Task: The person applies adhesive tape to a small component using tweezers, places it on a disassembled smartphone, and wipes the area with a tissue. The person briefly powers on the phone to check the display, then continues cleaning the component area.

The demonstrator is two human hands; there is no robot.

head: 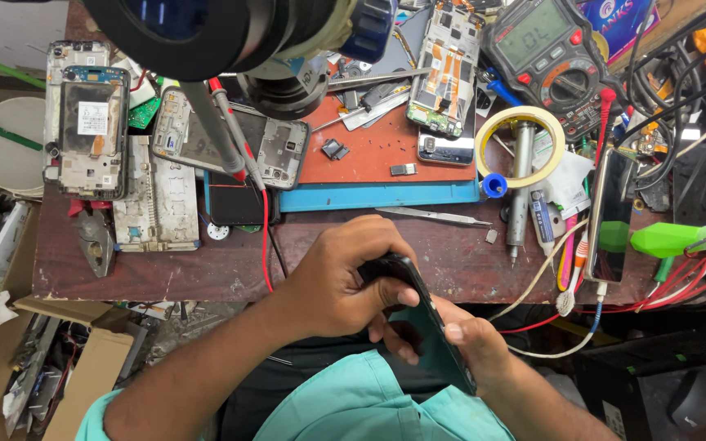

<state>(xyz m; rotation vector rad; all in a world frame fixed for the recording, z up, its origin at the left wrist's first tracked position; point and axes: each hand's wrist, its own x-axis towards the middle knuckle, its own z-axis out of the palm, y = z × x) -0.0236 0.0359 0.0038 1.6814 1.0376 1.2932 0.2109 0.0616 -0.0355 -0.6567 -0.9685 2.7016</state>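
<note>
While tilted on edge, black phone [428, 327] sits clasped by 2 hands.

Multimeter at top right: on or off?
On. The multimeter has digits lit on its grey display; its red probe lies across the bench.

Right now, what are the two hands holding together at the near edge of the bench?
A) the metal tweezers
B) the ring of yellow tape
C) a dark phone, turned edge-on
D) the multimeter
C: both the left hand and the right hand grip the dark phone, while tweezers, tape ring and multimeter lie untouched on the bench.
</note>
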